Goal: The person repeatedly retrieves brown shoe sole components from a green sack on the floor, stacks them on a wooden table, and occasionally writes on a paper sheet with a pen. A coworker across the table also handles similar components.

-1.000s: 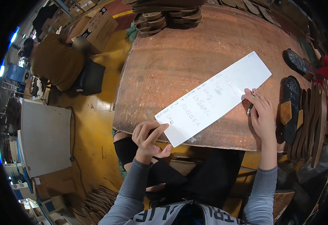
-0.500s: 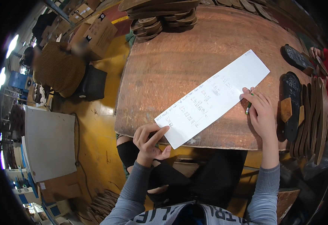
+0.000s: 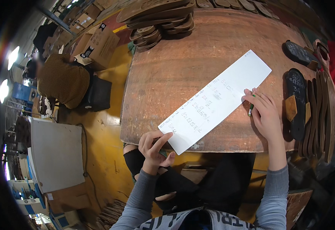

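Observation:
A long white paper strip [image 3: 232, 76] with handwriting and small drawn boxes lies slantwise on the brown wooden table [image 3: 163, 69]. At its near left corner is my left hand [image 3: 154, 150], the index fingertip on the paper and the thumb apart from it, the other fingers loosely bent. My right hand [image 3: 265, 114] rests at the strip's right edge. Between its fingers is a green pencil [image 3: 251, 107], and the fingertips touch the paper.
Dark shoe-sole shapes [image 3: 296, 103] with chalk marks lie at the table's right, beside a row of brown soles [image 3: 321, 115]. More soles [image 3: 159, 19] are stacked at the far left. A person [image 3: 64, 82] sits left of the table, near a cardboard box [image 3: 98, 44]. Another person's hand [image 3: 322, 53] shows at far right.
The view has shifted slightly. Both hands stay at about the same places on the paper, and the pencil remains in my right hand. The other person's hand at the far right has moved.

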Available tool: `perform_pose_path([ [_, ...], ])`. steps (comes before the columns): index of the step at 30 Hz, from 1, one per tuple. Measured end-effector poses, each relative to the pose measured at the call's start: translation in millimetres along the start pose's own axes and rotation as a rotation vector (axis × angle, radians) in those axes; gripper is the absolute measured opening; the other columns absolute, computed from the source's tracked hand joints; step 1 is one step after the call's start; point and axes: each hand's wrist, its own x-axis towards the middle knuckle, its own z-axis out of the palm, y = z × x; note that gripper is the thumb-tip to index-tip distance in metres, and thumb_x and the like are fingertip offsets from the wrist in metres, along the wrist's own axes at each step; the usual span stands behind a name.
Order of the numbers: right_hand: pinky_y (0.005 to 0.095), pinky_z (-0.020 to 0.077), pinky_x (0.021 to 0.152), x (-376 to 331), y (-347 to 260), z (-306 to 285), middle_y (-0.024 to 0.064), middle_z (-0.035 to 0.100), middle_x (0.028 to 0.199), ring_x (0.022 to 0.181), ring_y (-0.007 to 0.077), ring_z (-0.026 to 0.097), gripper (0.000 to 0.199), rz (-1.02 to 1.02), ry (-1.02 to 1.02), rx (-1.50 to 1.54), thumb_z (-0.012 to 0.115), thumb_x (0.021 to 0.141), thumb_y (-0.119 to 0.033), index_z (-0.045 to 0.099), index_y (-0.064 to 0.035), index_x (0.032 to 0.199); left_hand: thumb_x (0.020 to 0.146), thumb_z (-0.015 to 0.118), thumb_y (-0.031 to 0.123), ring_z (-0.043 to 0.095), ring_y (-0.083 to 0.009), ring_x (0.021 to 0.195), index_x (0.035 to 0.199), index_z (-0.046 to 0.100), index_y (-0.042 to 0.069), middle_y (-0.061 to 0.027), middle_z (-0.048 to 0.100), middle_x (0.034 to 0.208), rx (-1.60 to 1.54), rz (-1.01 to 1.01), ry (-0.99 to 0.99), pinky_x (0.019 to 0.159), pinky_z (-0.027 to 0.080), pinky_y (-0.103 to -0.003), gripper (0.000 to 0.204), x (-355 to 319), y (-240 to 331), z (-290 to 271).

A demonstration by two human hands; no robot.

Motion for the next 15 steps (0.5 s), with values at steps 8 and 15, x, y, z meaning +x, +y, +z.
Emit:
perform_pose_path([
  [8,0.0454,0.0381,0.107,0.2,0.6,0.0,0.0029,0.062,0.133,0.128,0.0277,0.054,0.034,-0.008,0.003,0.016,0.057,0.084,0.003,0.061,-0.0112,0.115,0.082,0.057,0.051,0.057,-0.0250,0.074,0.095,0.074,0.007,-0.0091,0.060,0.083,-0.001,-0.016,-0.009,0.068,0.044,-0.035,0.049,-4.3,-0.1,2.1],
  [15,0.0447,0.0379,0.106,0.2,2.3,0.8,0.0039,0.063,0.131,0.126,0.0284,0.054,0.035,-0.011,0.007,0.032,0.057,0.083,0.004,0.062,-0.0103,0.115,0.076,0.061,0.045,0.060,-0.0238,0.072,0.098,0.074,0.011,-0.0067,0.060,0.082,0.018,-0.008,-0.012,0.068,0.048,-0.035,0.043,-4.6,-0.9,0.7],
])
